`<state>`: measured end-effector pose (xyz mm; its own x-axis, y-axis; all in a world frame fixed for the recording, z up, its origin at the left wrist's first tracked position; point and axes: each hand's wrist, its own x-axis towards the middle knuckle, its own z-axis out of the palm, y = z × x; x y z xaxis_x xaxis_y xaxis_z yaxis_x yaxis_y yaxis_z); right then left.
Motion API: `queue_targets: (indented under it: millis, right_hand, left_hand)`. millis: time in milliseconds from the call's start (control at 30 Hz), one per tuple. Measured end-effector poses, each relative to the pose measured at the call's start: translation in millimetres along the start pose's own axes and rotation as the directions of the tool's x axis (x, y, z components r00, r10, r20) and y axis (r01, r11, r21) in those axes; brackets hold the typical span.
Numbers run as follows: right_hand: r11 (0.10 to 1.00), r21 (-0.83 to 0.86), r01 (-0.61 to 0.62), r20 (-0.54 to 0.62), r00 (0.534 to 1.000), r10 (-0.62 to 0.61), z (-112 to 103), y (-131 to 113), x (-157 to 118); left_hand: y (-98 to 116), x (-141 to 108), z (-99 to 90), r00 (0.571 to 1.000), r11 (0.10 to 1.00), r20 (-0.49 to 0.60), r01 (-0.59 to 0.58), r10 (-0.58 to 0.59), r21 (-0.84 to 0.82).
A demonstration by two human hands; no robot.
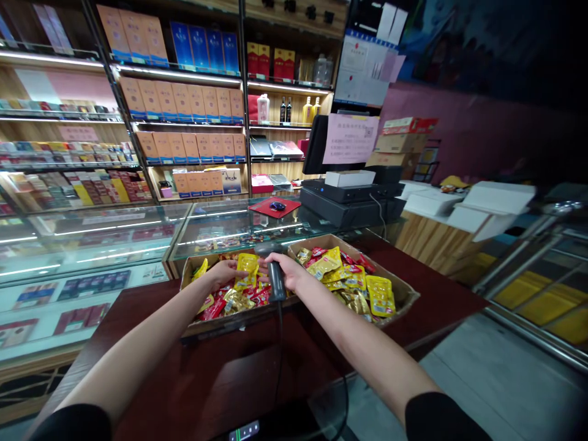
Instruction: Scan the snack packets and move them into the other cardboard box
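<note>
Yellow packet (248,264): at the fingertips of the left hand, between the two hands — above the near box of sachets.
Left hand (225,273): fingers closed on the packet's edge, palm side partly hidden.
Right hand (289,271): wrapped round the grip of a black handheld scanner (276,283), just beside the packet; its cable (280,343) hangs from the lower end of the grip, toward the wearer.
Left carton (215,324): beneath both hands, cardboard, filled with red, gold and yellow sachets.
Right carton (403,286): to the right of the right hand, similar sachets inside — one yellow sachet (380,295) lying flat near its right end.
Dark red tabletop (206,367): below the hands, bearing both cartons.
Glass counter (220,228): beyond the hands, with a red mat (260,208) and a computer mouse (277,206) on it.
Monitor (315,147): beyond and right of the right hand, a printed sheet (351,139) across its front.
</note>
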<state>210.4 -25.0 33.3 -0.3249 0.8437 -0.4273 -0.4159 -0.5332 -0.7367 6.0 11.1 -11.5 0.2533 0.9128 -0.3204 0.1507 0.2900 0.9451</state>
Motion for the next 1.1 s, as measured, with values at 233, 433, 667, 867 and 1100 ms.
queue_targets:
  millis: [233,433,667,867,1100]
  right_hand:
    - [0.999,-0.035,0.042,-0.026,0.999,-0.043,5.3,27.7,-39.2]
    - [0.936,-0.255,0.243,-0.069,0.961,-0.269,14.7,72.1,-60.0]
    - [0.871,-0.387,0.304,-0.079,0.93,-0.36,24.2,109.3,-80.5]
    - [0.87,-0.394,0.296,-0.054,0.938,-0.343,28.1,123.9,-81.9]
    - [0.883,-0.367,0.294,-0.048,0.942,-0.333,33.4,126.4,-83.4]
  left_hand:
    - [13.2,11.6,9.5,0.99,1.0,-0.138,0.01,-0.006,0.029]
    - [17.8,12.9,20.7,0.979,0.999,-0.2,-0.041,0.041,0.005]
    - [15.9,4.8,18.1,0.981,0.994,-0.163,-0.108,0.104,-0.018]
    - [18.3,-6.3,17.4,0.978,0.993,-0.176,-0.115,0.111,-0.013]
    - [23.6,-13.6,14.4,0.977,0.993,-0.183,-0.116,0.11,-0.018]
